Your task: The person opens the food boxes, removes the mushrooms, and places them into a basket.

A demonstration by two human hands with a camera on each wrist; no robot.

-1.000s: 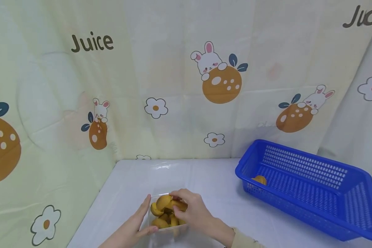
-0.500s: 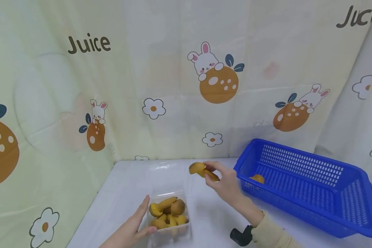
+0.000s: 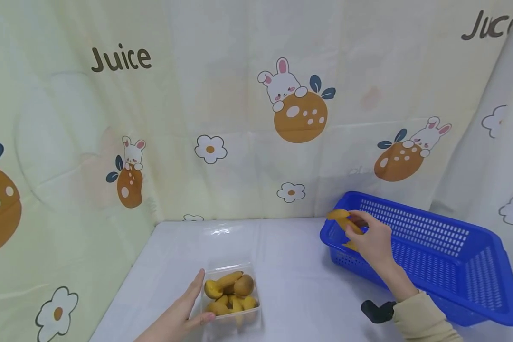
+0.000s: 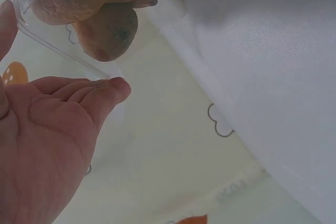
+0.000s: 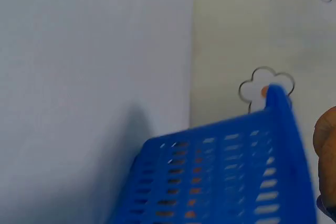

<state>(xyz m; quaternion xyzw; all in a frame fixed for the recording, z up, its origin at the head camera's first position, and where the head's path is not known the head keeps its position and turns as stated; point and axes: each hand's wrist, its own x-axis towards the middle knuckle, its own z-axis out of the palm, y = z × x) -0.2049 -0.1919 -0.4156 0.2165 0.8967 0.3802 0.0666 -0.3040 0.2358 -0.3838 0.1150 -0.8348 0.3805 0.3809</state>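
Observation:
In the head view my right hand [image 3: 374, 240] pinches a yellow-brown mushroom [image 3: 338, 215] between thumb and fingers, above the left end of a blue basket [image 3: 414, 223]. Part of another mushroom [image 3: 349, 245] shows inside that basket, below the hand. My left hand [image 3: 180, 306] lies against the left side of a clear plastic box [image 3: 222, 270], its thumb at the front corner. Several mushrooms [image 3: 228, 282] fill the box. The left wrist view shows the left hand's [image 4: 58, 124] straight fingers touching the box's edge, with mushrooms [image 4: 107, 32] behind the clear wall.
A white cloth [image 3: 290, 266] covers the table. A patterned curtain [image 3: 239, 190] hangs behind and at the left. A black piece [image 3: 378, 312] is worn at the right wrist. In the right wrist view, the perforated basket wall [image 5: 210, 177] stands close.
My right hand has lifted a mushroom out of the clear box and carried it rightward to above the blue basket. The left hand has stayed at the box.

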